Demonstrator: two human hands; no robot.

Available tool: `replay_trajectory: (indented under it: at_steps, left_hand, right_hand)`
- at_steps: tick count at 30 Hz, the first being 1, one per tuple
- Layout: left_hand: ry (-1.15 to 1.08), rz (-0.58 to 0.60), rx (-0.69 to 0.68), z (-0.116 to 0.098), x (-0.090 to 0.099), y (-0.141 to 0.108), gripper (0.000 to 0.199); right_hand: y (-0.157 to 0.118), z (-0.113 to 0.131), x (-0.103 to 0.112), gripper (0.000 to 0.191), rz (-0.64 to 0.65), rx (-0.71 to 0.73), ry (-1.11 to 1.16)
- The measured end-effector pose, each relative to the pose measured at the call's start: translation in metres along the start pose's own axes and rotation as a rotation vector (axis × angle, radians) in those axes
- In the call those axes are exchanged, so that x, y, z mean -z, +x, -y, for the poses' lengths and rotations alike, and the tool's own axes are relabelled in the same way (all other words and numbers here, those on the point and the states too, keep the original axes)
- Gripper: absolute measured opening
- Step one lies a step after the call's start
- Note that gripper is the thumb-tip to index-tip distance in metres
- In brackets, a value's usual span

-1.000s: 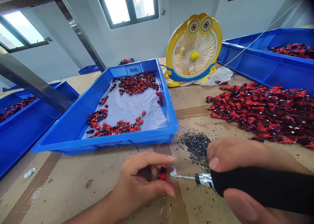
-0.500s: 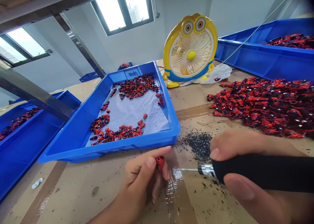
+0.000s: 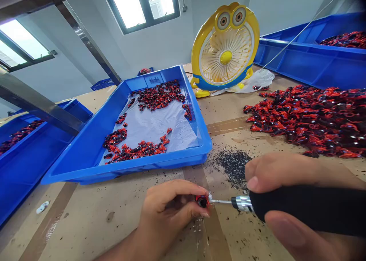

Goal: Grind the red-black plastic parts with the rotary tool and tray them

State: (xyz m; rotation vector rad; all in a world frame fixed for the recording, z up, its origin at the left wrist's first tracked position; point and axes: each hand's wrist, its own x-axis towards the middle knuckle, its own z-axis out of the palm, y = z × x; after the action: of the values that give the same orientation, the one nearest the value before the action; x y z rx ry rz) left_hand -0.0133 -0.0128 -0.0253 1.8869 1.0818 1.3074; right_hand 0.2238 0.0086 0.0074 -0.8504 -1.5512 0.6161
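Low over the cardboard-covered table, my left hand (image 3: 168, 211) pinches a small red-and-black plastic piece (image 3: 201, 201) between thumb and fingertips. A dark round opening on the piece faces me. My right hand (image 3: 288, 188) is wrapped round a black-handled tool (image 3: 300, 205) with a silver collar and a thin metal shaft, like a powered engraving pen or screwdriver. The tip of its shaft meets the right side of the piece, or nearly so; I cannot tell whether it touches. Beneath and behind the tool lies a heap of fine black shavings (image 3: 234, 165).
A blue tray (image 3: 128, 170) lined with white sheet holds similar pieces. To the right lies a large pile of red-and-black pieces (image 3: 311, 120), with another blue bin (image 3: 309, 66) behind. A yellow fan (image 3: 225, 57) stands at the back. Metal posts (image 3: 85, 43) rise at left.
My left hand has turned the piece and moved it right, up to the tool's tip. The grip has become a fingertip pinch. My right hand stays nearly in place; the view tilted slightly.
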Motion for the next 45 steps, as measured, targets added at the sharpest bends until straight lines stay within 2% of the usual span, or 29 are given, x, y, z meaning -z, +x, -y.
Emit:
replay_trajectory:
  at_steps: [7,23,30,45]
  left_hand:
    - [0.037,0.015,0.022,-0.001,0.000,-0.001,0.018]
    - [0.050,0.069,-0.022,-0.005,0.001,0.000,0.020]
    - [0.109,0.045,-0.035,-0.005,0.001,-0.002,0.022]
    - [0.088,0.067,-0.028,-0.007,0.000,0.000,0.024]
  right_hand:
    - [-0.006,-0.011,-0.008,0.040,0.016,0.004,-0.023]
    - [-0.005,-0.018,-0.008,0.041,0.063,0.065,-0.081]
    - [-0.004,-0.015,-0.008,0.042,0.103,0.098,-0.105]
    - [-0.002,-0.017,-0.011,0.043,0.159,0.163,-0.159]
